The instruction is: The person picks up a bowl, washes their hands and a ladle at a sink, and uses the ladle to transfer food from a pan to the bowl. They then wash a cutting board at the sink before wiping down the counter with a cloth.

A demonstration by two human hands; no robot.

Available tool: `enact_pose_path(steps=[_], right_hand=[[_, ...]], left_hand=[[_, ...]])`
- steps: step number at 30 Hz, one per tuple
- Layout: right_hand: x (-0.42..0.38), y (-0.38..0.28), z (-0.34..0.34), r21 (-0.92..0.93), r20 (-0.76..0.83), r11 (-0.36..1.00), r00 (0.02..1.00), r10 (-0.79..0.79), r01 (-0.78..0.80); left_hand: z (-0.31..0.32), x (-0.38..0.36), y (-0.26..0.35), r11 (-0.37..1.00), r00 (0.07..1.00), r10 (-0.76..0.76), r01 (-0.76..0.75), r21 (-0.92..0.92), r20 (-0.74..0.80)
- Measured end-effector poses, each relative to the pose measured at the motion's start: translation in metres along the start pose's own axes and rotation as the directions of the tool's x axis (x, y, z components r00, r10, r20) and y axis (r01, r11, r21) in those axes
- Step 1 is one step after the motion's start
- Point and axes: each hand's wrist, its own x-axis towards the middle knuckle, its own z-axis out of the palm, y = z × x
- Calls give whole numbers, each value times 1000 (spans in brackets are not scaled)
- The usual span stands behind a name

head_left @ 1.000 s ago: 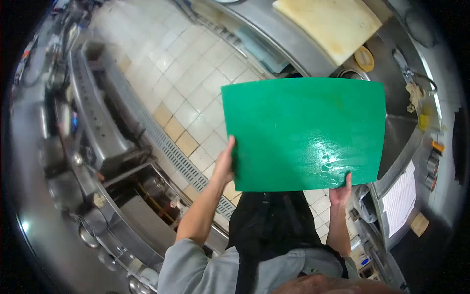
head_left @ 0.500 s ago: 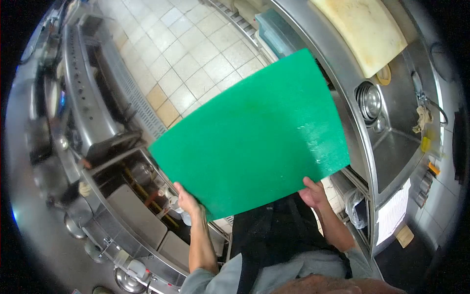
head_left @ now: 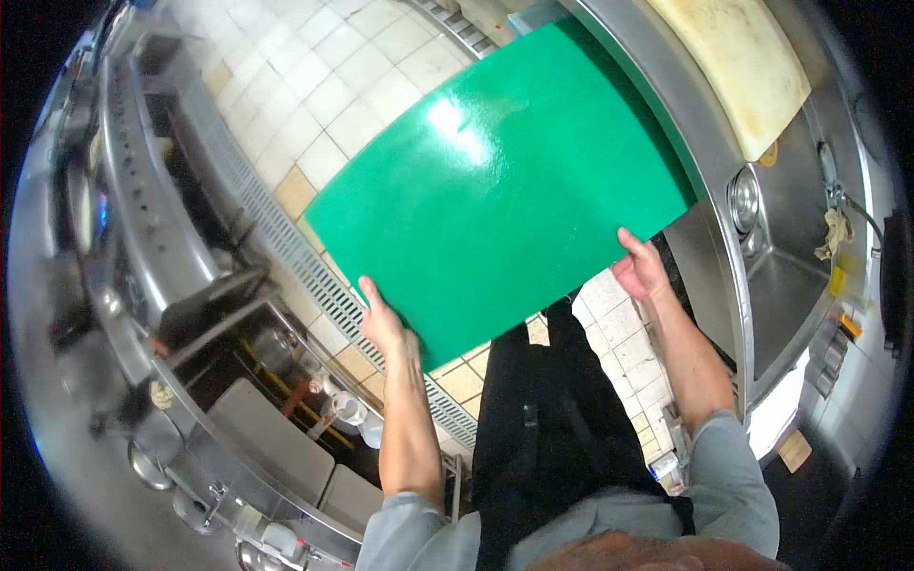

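Note:
A large green cutting board (head_left: pixel 495 200) spans the middle of the head view, held out in front of my body over the tiled floor. My left hand (head_left: pixel 383 324) grips its near left edge, thumb on the top face and the other fingers hidden beneath. At the near right corner my right hand (head_left: pixel 641 266) is closed on the edge in the same way. The board's right side lies right along the steel sink counter's front edge (head_left: pixel 700 162). Light glints off the wet-looking top face.
To the right, a pale yellowish board (head_left: pixel 738 67) lies across the sink (head_left: pixel 785 295), with metal bowls (head_left: pixel 743 202) beside it. A steel stove unit (head_left: pixel 152 209) runs along the left. A floor drain grate (head_left: pixel 286 228) crosses the white tiles (head_left: pixel 357 57). A blue-green bin (head_left: pixel 538 17) shows behind the board.
Both hands have carried the green cutting board forward, away from my body, and it has tilted so that a bright glare shows. My arms are stretched out further.

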Motion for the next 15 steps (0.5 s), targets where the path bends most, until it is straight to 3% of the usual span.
enact_pose_path(steps=[3,4,7,12,15], right_hand=[[22,-4,7,8,-20,1000,999,25,-25],[33,1,8,60,-17,998,1000,23,-22],[57,0,9,91,-18,996,1000,-15,17],[79,-35,10,-32,-17,993,994,-111,110],[102,-49,12,-37,-36,987,987,-156,155]], left_hand=[[37,12,40,997,995,-59,55,49,78],[43,27,38,999,993,34,-35,4,112],[60,32,50,1000,994,2,-2,-8,105],[87,37,20,994,983,-73,86,-73,166],[119,34,7,969,945,-102,166,-185,311]])
